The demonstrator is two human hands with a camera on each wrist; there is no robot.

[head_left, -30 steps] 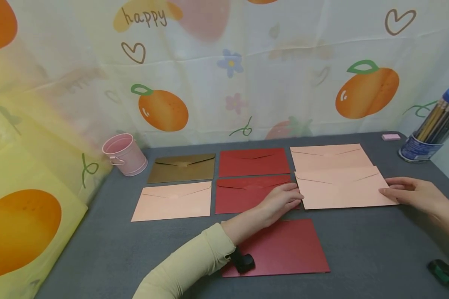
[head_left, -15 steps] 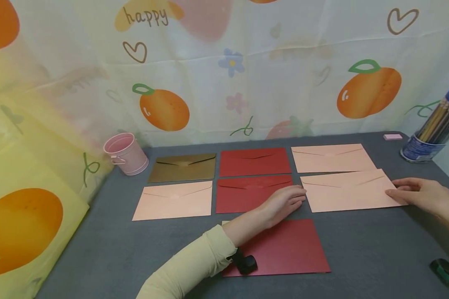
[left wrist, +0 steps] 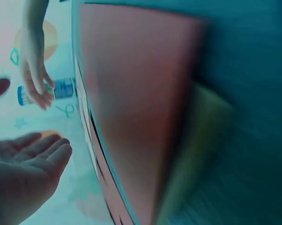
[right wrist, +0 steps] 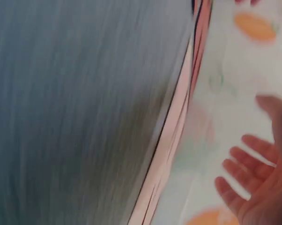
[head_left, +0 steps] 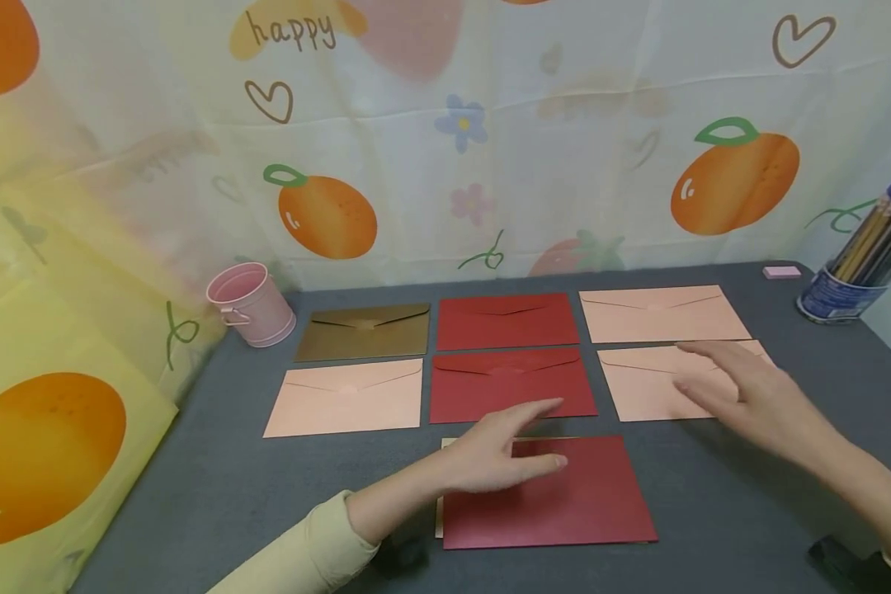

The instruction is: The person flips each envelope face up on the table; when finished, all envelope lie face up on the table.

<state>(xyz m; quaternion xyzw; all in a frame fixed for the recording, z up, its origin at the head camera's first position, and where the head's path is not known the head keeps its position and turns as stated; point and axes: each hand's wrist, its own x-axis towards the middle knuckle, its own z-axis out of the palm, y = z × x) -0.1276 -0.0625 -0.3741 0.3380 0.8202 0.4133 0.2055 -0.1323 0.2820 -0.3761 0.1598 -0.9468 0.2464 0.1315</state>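
Observation:
My left hand (head_left: pixel 493 454) hovers with spread, empty fingers over the large red envelope (head_left: pixel 564 516) at the front of the table. A pale edge (head_left: pixel 440 520) pokes out from under that envelope on its left. Above the front right pink envelope (head_left: pixel 638 386), my right hand (head_left: pixel 757 404) is lifted, holding nothing, and covers part of it. In the right wrist view the fingers (right wrist: pixel 246 173) are loosely spread. Behind lies another pink envelope (head_left: pixel 653 318). Two red envelopes (head_left: pixel 505 322) fill the middle column, one behind the other.
On the left, a gold envelope (head_left: pixel 364 334) lies behind a pink envelope (head_left: pixel 349 404). A small pink bucket (head_left: pixel 248 305) stands at the back left. At the back right are a tub of pencils (head_left: pixel 846 285) and a pink eraser (head_left: pixel 781 272). A printed cloth (head_left: pixel 549 181) hangs behind.
The front right pink envelope moved slightly toward me and right, separating from the one behind. Both hands then let go of it; the left drew back left, the right lifted over the envelope.

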